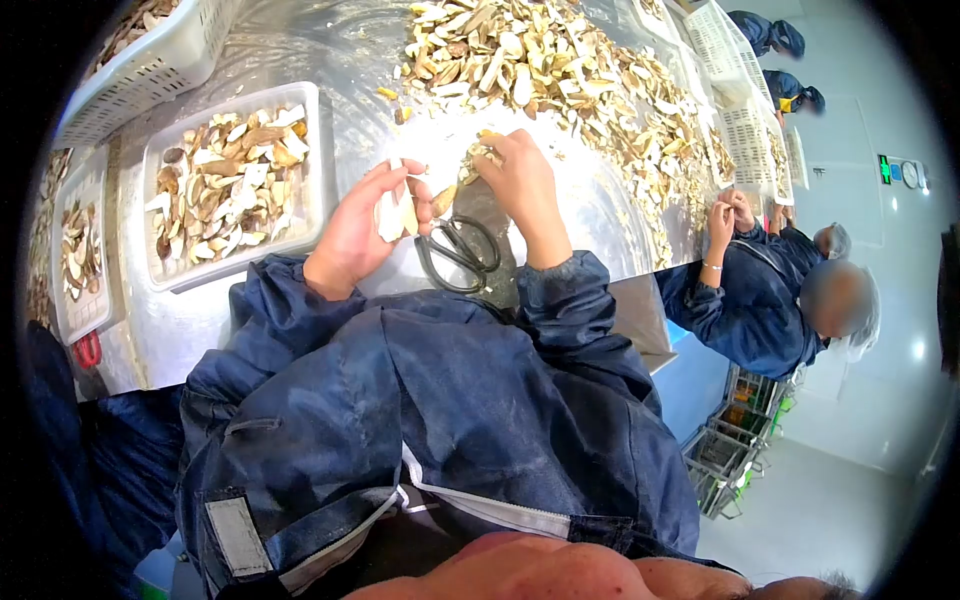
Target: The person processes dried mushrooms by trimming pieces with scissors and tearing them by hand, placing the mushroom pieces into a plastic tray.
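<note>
Pale mushroom slices [395,212] are held in my left hand [355,225], its fingers curled round them. My right hand [522,185] has its fingertips bent down onto small mushroom pieces [480,160] on the metal table; whether it grips one is hidden. Black-handled scissors [465,250] lie on the table between my hands, near its front edge. Beyond my hands spreads a large pile of sliced mushrooms [530,60]. At the left, a white tray [318,150] holds more slices.
Another tray [62,290] stands at the far left, with a red-handled tool [87,349] by it. A white basket [150,95] is at the upper left. Co-workers [755,290] stand along the right side, near white baskets [745,150].
</note>
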Tool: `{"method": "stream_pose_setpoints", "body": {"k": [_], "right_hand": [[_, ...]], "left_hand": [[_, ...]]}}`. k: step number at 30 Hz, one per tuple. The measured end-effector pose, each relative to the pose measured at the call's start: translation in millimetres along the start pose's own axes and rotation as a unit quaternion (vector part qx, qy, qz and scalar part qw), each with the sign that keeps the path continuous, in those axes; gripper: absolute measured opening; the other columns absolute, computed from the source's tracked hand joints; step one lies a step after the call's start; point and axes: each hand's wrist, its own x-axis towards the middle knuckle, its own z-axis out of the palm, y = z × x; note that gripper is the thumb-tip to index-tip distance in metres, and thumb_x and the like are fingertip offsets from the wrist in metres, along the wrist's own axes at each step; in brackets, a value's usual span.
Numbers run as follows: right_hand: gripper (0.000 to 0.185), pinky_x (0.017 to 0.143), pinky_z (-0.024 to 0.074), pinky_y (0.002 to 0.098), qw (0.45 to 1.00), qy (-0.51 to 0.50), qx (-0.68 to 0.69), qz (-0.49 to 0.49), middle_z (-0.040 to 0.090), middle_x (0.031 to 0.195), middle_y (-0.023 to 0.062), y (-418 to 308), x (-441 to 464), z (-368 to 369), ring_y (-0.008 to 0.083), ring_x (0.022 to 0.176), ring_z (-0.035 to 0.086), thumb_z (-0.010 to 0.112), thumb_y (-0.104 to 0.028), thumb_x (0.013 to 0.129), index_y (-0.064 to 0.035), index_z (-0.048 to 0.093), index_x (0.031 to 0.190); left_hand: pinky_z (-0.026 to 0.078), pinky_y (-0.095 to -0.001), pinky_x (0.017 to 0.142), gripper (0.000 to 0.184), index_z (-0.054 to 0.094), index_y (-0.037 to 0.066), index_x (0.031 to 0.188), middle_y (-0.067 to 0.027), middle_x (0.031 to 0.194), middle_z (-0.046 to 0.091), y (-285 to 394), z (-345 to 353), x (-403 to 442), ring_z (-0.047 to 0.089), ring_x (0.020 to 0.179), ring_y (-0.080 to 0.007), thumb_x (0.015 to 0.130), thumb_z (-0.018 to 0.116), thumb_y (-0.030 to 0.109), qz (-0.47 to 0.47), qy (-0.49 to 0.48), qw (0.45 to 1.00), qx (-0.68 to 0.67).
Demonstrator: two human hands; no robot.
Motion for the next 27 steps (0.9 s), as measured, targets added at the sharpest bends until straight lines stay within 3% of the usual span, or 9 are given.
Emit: {"method": "stream_pose_setpoints", "body": {"k": [5,11,14,17,20,21,24,25,27], "right_hand": [[0.017,0.072,0.051,0.0418,0.997,-0.014,0.067,0.043,0.063,0.091,0.0156,4,3,8,0.0345,0.08,0.063,0.071,-0.019,0.082,-0.0043,0.072,0.089],[0.02,0.069,0.0504,0.041,0.995,-0.043,0.041,0.077,0.064,0.086,0.0149,12,2,0,0.0346,0.076,0.063,0.071,-0.023,0.082,-0.0034,0.071,0.083],[0.02,0.068,0.05,0.0368,0.996,-0.02,0.05,0.074,0.065,0.085,0.0128,23,3,5,0.0271,0.074,0.063,0.073,-0.022,0.082,-0.0022,0.072,0.086],[0.02,0.069,0.0493,0.0319,0.96,-0.069,0.201,0.181,0.065,0.085,0.0104,-4,0,-23,0.0176,0.075,0.063,0.073,-0.018,0.084,0.0007,0.072,0.089],[0.019,0.069,0.0481,0.0279,0.91,-0.13,0.385,0.079,0.065,0.085,0.0091,-24,-8,-34,0.0116,0.077,0.061,0.073,-0.014,0.085,0.0027,0.072,0.093],[0.021,0.071,0.0493,0.0275,0.908,-0.161,0.375,0.093,0.069,0.086,0.0073,-31,-8,-37,0.0111,0.079,0.061,0.074,-0.015,0.086,0.0013,0.073,0.099],[0.021,0.076,0.0522,0.0337,0.989,-0.001,0.149,0.011,0.067,0.092,0.0139,2,11,-15,0.0241,0.082,0.067,0.071,-0.014,0.086,-0.0007,0.072,0.102],[0.024,0.077,0.0531,0.0377,0.996,0.021,0.073,0.038,0.067,0.098,0.0155,4,13,-14,0.0294,0.084,0.067,0.07,-0.015,0.086,-0.0019,0.072,0.106],[0.025,0.076,0.0534,0.0386,1.0,0.003,0.028,0.012,0.066,0.101,0.0159,21,17,-5,0.03,0.085,0.068,0.07,-0.016,0.086,-0.0024,0.072,0.106]], "left_hand": [[0.057,-0.0364,0.078,0.017,0.057,0.006,0.111,-0.0106,0.096,0.064,5,6,-2,0.066,0.086,-0.0227,0.101,0.051,0.019,-0.008,0.005,1.0,-0.014],[0.057,-0.0409,0.083,0.017,0.055,0.006,0.113,-0.0126,0.103,0.064,0,9,-2,0.067,0.092,-0.0252,0.101,0.05,0.016,-0.011,0.042,0.999,-0.008],[0.057,-0.0425,0.087,0.023,0.053,0.004,0.12,-0.0141,0.109,0.064,-1,11,-1,0.067,0.097,-0.027,0.102,0.048,0.018,-0.017,0.043,0.999,-0.002],[0.056,-0.0428,0.09,0.03,0.051,0.003,0.127,-0.0148,0.113,0.064,1,12,0,0.067,0.101,-0.0281,0.104,0.046,0.021,-0.019,0.024,0.999,-0.013],[0.056,-0.0418,0.09,0.034,0.051,0.002,0.13,-0.0149,0.114,0.064,0,19,0,0.067,0.102,-0.0285,0.105,0.043,0.024,-0.042,0.016,0.998,-0.038],[0.056,-0.0414,0.09,0.035,0.05,0.002,0.13,-0.0149,0.114,0.064,2,21,0,0.067,0.102,-0.0286,0.106,0.043,0.025,-0.049,0.015,0.998,-0.044],[0.056,-0.0386,0.086,0.033,0.051,0.002,0.128,-0.0139,0.109,0.065,2,20,-2,0.066,0.098,-0.0266,0.105,0.045,0.024,-0.047,0.015,0.998,-0.038],[0.056,-0.0377,0.084,0.033,0.051,0.002,0.128,-0.0135,0.108,0.064,1,17,-2,0.066,0.096,-0.0257,0.104,0.045,0.023,-0.045,0.014,0.999,-0.026],[0.055,-0.036,0.08,0.032,0.052,0.002,0.127,-0.0127,0.105,0.064,-1,10,-1,0.065,0.092,-0.0239,0.103,0.046,0.022,-0.039,0.014,0.999,-0.004]]}}
